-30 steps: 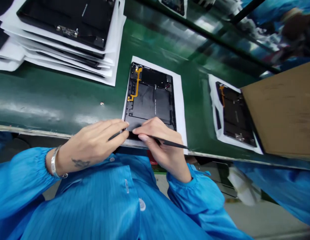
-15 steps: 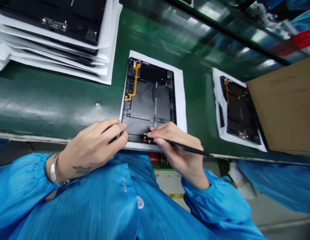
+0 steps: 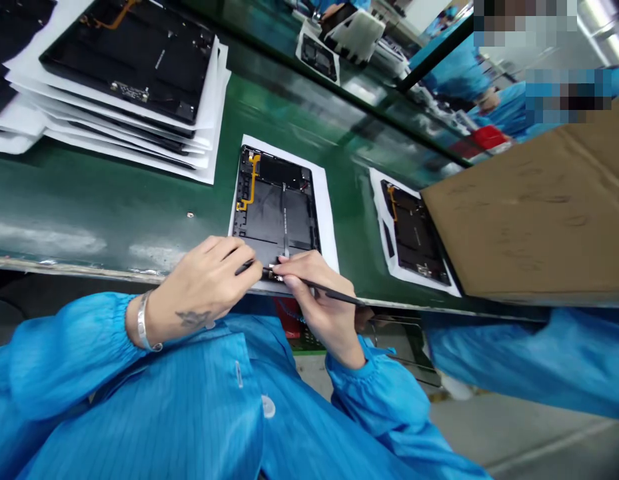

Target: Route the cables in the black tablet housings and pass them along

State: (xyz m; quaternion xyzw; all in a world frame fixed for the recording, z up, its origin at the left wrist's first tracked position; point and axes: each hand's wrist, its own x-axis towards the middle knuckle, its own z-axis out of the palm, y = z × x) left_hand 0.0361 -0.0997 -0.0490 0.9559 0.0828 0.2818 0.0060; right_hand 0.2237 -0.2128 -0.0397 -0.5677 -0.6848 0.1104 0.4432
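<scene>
An opened black tablet [image 3: 276, 210] with an orange flex cable lies on a white sheet [image 3: 325, 210] on the green belt. My right hand [image 3: 319, 300] pinches a thin black tool [image 3: 334, 293], whose tip rests on a small connector at the tablet's near edge. My left hand [image 3: 206, 283] is curled at the tablet's near left corner, fingertips pressed together on a thin dark piece beside that connector; I cannot make out what the piece is.
A stack of black tablets on white sheets [image 3: 124, 73] sits at the far left. Another opened tablet [image 3: 414, 230] lies to the right, partly under a brown cardboard sheet [image 3: 534, 213]. A neighbouring person's blue sleeve [image 3: 529, 360] is at the right.
The view shifted, so the tablet sits further left and smaller. My right hand drew in toward the connector, and my left fingers closed up beside it.
</scene>
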